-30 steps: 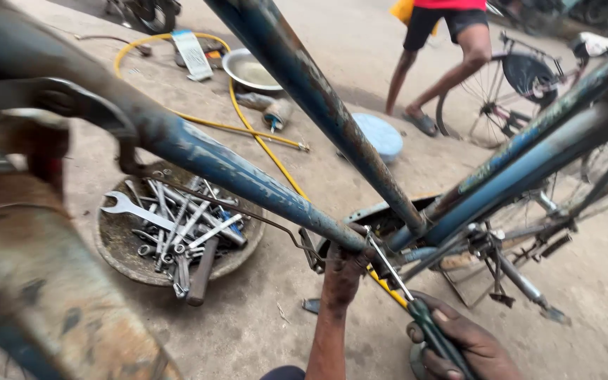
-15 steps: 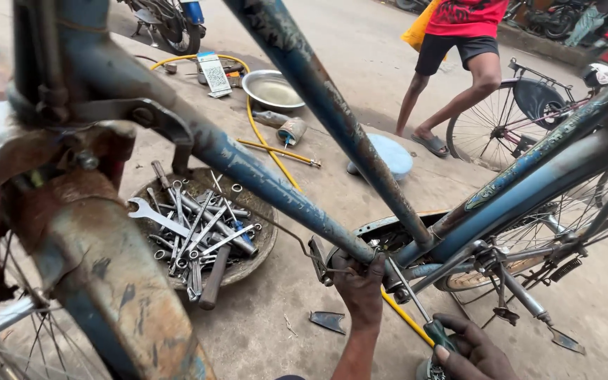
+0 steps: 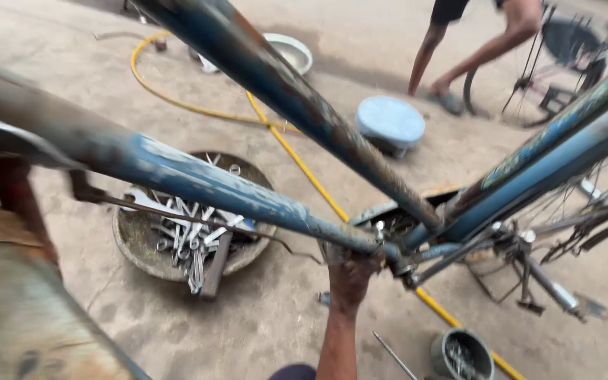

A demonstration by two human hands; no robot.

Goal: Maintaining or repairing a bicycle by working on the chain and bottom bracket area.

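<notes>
Hand (image 3: 350, 271), apparently the left, reaching up from below and closed around the bicycle frame (image 3: 262, 204) at the junction where the blue tubes meet, steadying it; only this one hand shows, the right being out of view. Frame tubes slant across the view, rusted in patches. Beyond, on the concrete floor, a shallow round pan (image 3: 138, 246) keeps spanners (image 3: 188, 239) gathered within reach. Yellow hose (image 3: 297, 158) runs beneath; small tin (image 3: 462, 355) sits near the forearm. Another person's legs (image 3: 473, 49) stand well apart.
</notes>
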